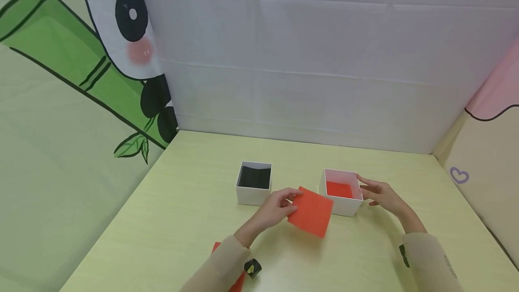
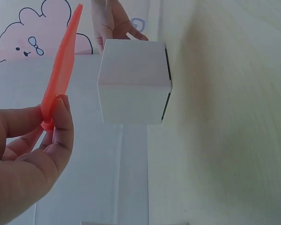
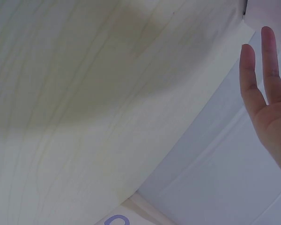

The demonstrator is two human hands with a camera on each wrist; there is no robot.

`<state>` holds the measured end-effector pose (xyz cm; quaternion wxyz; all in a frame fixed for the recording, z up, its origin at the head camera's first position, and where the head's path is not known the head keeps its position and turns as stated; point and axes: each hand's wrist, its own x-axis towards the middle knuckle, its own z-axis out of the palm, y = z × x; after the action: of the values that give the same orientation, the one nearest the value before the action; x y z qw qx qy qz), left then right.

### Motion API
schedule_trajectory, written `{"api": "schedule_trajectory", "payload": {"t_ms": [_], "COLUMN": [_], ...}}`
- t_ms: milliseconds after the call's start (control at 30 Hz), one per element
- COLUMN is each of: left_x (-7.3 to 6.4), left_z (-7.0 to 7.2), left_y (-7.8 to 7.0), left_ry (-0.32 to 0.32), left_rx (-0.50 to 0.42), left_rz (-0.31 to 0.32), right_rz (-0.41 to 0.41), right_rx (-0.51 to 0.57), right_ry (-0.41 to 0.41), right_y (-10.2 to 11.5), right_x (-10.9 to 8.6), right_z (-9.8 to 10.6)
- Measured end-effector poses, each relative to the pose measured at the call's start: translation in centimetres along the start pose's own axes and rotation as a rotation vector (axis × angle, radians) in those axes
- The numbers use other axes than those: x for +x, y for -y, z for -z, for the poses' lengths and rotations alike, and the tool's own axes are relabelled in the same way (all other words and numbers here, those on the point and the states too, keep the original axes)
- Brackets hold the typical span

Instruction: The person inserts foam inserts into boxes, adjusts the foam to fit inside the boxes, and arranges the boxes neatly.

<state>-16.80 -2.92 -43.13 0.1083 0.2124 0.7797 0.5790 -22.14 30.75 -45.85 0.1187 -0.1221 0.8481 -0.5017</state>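
A square red sheet of paper (image 1: 311,213) is pinched at its corner between the thumb and fingers of my left hand (image 1: 277,207). It hangs tilted above the table, just in front of the right white box (image 1: 348,206). More red paper (image 1: 339,189) lies inside that box. My right hand (image 1: 382,196) touches the box's right side with its fingers extended. In the left wrist view the red sheet (image 2: 61,70) appears nearly edge-on beside the white box (image 2: 133,82). The right wrist view shows the fingers of the right hand (image 3: 276,112) fairly straight.
Left of the left hand stands a second white box (image 1: 252,196) with black paper (image 1: 254,177) inside. Another red sheet (image 1: 237,284) lies on the table (image 1: 170,220), partly hidden under the left forearm. A cloth backdrop (image 1: 304,66) rises at the table's back edge.
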Motion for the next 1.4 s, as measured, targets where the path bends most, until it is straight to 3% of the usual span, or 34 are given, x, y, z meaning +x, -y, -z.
{"api": "schedule_trajectory", "payload": {"t_ms": [300,600,1400], "left_x": [2.1,3.8,7.2], "left_z": [-1.2,-1.8,-2.9], "left_y": [-1.1,-1.3,-1.8], "left_ry": [-0.028,-0.101,-0.171], "left_rx": [-0.057,-0.084,-0.003], "left_rz": [0.012,0.049,0.034], "right_rz": [0.012,0.023,0.014], "right_rx": [0.003,0.004,0.006], "right_ry": [-0.007,-0.006,0.001], "right_y": [-0.2,-0.2,0.2], "right_x": [-0.2,-0.3,-0.4], "right_z": [-0.2,-0.3,-0.7]}}
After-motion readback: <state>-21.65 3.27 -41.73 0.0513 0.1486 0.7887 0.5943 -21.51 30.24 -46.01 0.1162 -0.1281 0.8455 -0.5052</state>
